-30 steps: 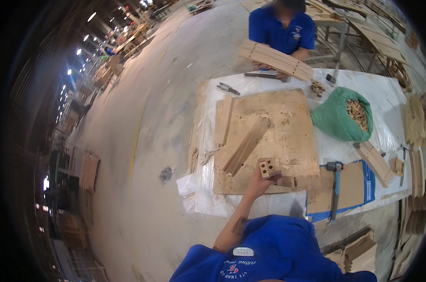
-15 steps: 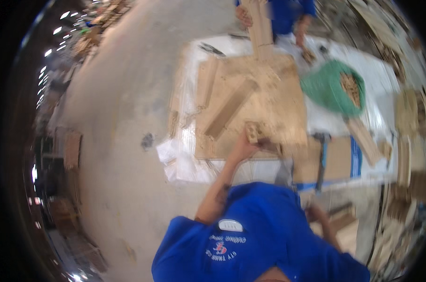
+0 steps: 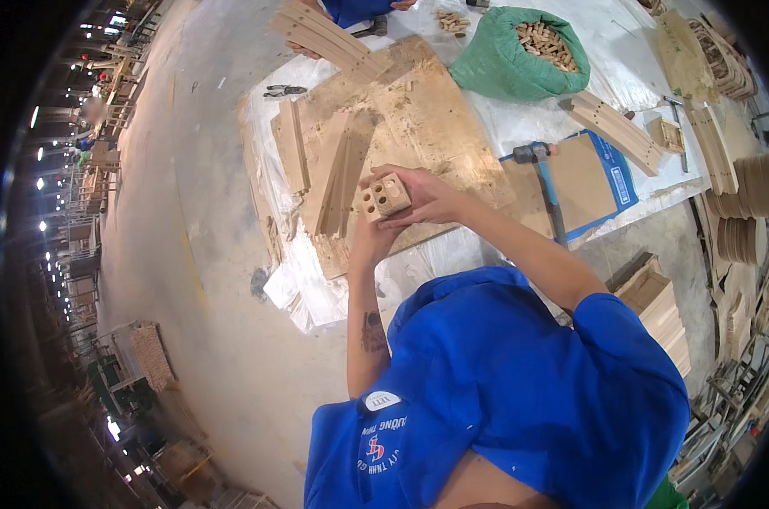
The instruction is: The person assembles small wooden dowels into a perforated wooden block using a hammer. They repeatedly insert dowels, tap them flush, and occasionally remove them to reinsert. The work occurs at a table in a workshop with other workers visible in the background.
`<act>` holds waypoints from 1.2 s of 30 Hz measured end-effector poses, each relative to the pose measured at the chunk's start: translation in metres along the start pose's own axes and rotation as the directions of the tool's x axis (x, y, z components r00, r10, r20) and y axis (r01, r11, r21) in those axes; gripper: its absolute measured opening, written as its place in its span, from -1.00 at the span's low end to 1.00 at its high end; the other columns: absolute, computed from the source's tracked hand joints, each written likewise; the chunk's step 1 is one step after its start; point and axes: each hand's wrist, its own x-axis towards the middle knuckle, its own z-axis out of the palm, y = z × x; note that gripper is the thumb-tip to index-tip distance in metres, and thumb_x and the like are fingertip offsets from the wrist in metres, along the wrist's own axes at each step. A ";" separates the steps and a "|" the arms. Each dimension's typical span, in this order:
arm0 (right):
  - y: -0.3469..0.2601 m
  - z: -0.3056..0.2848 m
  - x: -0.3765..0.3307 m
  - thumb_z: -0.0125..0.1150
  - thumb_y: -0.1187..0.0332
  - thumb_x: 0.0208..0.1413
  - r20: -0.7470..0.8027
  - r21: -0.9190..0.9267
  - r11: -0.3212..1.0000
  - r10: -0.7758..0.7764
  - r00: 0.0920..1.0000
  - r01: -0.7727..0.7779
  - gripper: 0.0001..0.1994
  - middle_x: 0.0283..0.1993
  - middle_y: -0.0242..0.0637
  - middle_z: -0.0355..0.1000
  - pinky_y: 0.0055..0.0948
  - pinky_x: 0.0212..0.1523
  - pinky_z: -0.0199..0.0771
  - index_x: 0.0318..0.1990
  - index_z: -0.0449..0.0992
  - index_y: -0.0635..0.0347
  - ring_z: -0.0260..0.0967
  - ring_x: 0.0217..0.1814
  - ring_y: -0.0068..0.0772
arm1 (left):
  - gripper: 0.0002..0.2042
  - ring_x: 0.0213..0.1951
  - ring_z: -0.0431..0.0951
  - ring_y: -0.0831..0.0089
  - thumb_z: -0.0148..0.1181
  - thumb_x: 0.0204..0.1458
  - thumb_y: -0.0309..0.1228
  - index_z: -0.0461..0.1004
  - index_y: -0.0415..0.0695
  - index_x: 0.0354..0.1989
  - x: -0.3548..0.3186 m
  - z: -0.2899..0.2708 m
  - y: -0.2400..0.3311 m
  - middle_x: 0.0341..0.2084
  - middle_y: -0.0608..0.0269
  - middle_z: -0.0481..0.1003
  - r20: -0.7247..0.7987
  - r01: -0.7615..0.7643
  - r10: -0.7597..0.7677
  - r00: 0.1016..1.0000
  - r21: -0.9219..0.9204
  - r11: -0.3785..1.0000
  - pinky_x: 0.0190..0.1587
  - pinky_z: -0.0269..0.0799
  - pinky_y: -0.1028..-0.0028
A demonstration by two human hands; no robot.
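A small wooden block [image 3: 391, 197] with several round holes in its face is held between my two hands, above the near part of a worn wooden board. My left hand [image 3: 372, 241] grips it from below and the left side, partly hidden behind the block. Around its far and right sides wrap the fingers of my right hand [image 3: 431, 197]. Just left of the hands, long wooden strips [image 3: 340, 174] lie together on the work board [image 3: 439, 110]. A narrower pale strip [image 3: 293, 146] rests farther left.
Across the table a person in blue holds wooden strips [image 3: 325, 36]. A green sack [image 3: 490, 64] of wooden dowels stands at the far right. Nearer are a blue-handled hammer [image 3: 550, 197], a cardboard sheet [image 3: 584, 174] and drilled strips [image 3: 615, 131]. Black pliers [image 3: 284, 91] lie at the far left.
My right hand has come up from the lower right, beside my body, onto the block that my left hand held. The whole view has turned, and the other person's strips now slant left.
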 end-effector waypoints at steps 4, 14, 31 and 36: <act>0.010 0.006 -0.002 0.60 0.35 -0.07 0.047 -0.044 0.999 0.005 0.999 -0.003 -0.35 0.04 -0.35 0.55 -0.40 0.15 0.47 0.17 0.37 0.15 0.49 0.11 -0.43 | -0.48 0.02 0.54 0.05 0.51 -0.11 -0.38 0.49 -0.16 0.06 -0.013 -0.023 -0.002 -0.04 0.03 0.54 0.004 -0.106 0.108 0.994 0.249 0.963 0.05 0.47 0.23; 0.007 0.000 -0.002 0.48 -0.10 -0.05 -0.045 -0.437 0.898 0.035 0.998 -0.051 -0.29 -0.12 -0.02 0.58 -0.10 -0.03 0.48 0.18 0.38 0.07 0.51 -0.05 0.14 | -0.71 -0.25 0.55 0.28 0.20 0.21 -0.32 0.50 -0.13 0.06 0.003 -0.072 0.171 -0.34 0.21 0.53 0.355 -0.413 0.211 0.911 0.795 0.445 -0.17 0.36 0.30; 0.024 0.008 -0.004 0.43 0.00 0.05 -0.136 -0.329 0.943 -0.096 0.986 0.046 -0.55 -0.30 -0.19 0.56 -0.10 -0.24 0.47 -0.01 0.46 0.00 0.52 -0.24 0.03 | -0.86 -0.36 0.50 0.04 0.29 0.11 -0.49 0.48 -0.25 -0.22 0.036 -0.072 0.161 -0.44 0.00 0.46 0.596 -0.512 0.001 0.803 0.689 0.513 -0.30 0.41 0.16; 0.027 0.011 -0.002 0.40 -0.01 0.08 -0.141 -0.292 0.951 -0.152 0.978 0.105 -0.56 -0.30 -0.22 0.55 -0.09 -0.25 0.48 -0.02 0.47 0.01 0.54 -0.23 0.00 | -0.84 -0.37 0.50 0.07 0.34 0.07 -0.49 0.49 -0.22 -0.24 0.024 -0.068 0.156 -0.45 0.04 0.47 0.498 -0.424 -0.021 0.867 0.761 0.491 -0.31 0.41 0.18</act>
